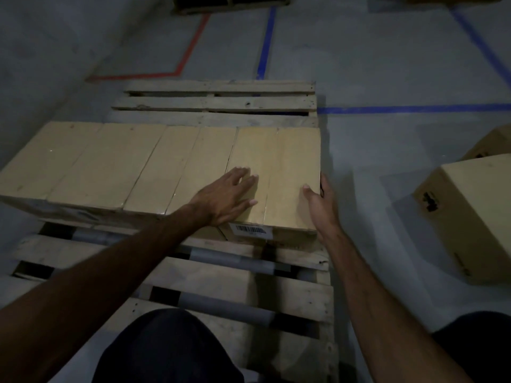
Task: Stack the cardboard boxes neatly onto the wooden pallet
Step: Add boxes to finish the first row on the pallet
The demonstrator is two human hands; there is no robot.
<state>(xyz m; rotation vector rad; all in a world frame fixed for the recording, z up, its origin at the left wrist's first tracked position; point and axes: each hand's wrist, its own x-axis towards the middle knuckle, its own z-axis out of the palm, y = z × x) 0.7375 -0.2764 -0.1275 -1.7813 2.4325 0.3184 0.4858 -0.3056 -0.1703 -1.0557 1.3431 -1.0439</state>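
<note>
Three tan cardboard boxes stand side by side in a row across the middle of the wooden pallet point(215, 102). The rightmost box point(279, 158) carries a barcode label on its near face. My left hand point(231, 197) lies flat on that box's top with fingers spread and straight. At the box's right edge my right hand point(320, 201) cups the side, thumb on the top and fingers down the right face. The left box point(63, 161) and middle box point(168, 167) sit untouched.
Another cardboard box point(475, 214) stands on the grey floor to the right, with a further one point(495, 142) behind it. Blue and red tape lines mark the floor beyond the pallet. Bare pallet slats lie in front of the row, near my knees.
</note>
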